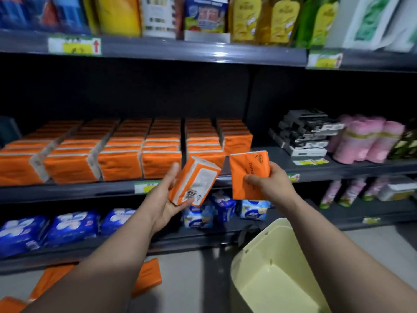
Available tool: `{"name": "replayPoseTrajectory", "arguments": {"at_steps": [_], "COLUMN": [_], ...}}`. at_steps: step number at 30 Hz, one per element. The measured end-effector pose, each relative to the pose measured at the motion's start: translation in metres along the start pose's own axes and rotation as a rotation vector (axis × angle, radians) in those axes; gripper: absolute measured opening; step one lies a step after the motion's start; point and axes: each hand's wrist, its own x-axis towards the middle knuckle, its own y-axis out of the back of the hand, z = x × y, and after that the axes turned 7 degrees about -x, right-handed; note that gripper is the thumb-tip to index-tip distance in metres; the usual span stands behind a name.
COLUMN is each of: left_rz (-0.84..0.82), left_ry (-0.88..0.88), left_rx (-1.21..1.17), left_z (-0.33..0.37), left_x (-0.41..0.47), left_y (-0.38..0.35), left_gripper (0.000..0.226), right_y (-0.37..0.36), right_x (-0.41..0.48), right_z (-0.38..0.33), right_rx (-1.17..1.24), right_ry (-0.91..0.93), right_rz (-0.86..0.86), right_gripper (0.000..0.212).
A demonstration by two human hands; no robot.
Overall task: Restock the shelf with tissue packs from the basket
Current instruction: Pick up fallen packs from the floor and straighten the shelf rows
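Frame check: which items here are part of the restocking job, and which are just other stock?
Job: left hand holding barcode-side pack; right hand holding second pack; shelved orange rows; basket; floor packs.
Just stock: blue packs; black boxes; pink rolls; yellow bottles.

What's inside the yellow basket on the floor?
In the yellow basket only its bare bottom shows, nothing lying on it. The right forearm hides its right side; the picture's edge cuts off more.

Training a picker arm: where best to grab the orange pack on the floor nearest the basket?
Probably from above, pinching the orange pack across its short width near the exposed right end: it lies flat, broad face up, and the left forearm hides the rest.
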Motion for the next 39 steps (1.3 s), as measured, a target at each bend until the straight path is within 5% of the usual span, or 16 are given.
{"name": "replayPoseTrajectory", "arguments": {"at_steps": [5,12,15,20,26,34,39], "left_rz": [0.121,0.019,-0.045,-0.071,-0.043,-0.087,-0.159], "left_ry": [-0.054,-0.076,-0.109,-0.248,-0.454,-0.649,-0.674], "left_rx": [-0.042,-0.003,0.13,0.375,0.761,1.049,1.284], "left_z": [-0.014,-0.008,-0.003,0.008,0.024,0.04,0.028], "left_x": [0.026,0.045,0.054,0.074,0.126,0.179,0.204], "left_y": [-0.042,-0.077,-0.093,-0.126,-0.151,-0.168,-0.183], "left_gripper": [0.018,0.062,0.083,0.049,0.046,0.086,0.064], "right_y": [0.032,0.064,0.067,0.071,0.07,0.069,0.064], "right_x": [0.013,0.021,0.03,0.063,0.11,0.158,0.168], "right_z": [0.018,0.031,0.034,0.021,0.016,0.041,0.051], "right_rx": [-0.044,-0.216,-0.207,-0.218,-0.182,-0.273,-0.307], "right_ry": [-0.046,-0.014,-0.016,0.011,0.009,-0.082,-0.136], "right_rz": [0.084,0.105,0.126,0.205,0.273,0.254,0.288], "right_gripper": [0.038,0.032,0.03,0.029,0.026,0.033,0.038]}}
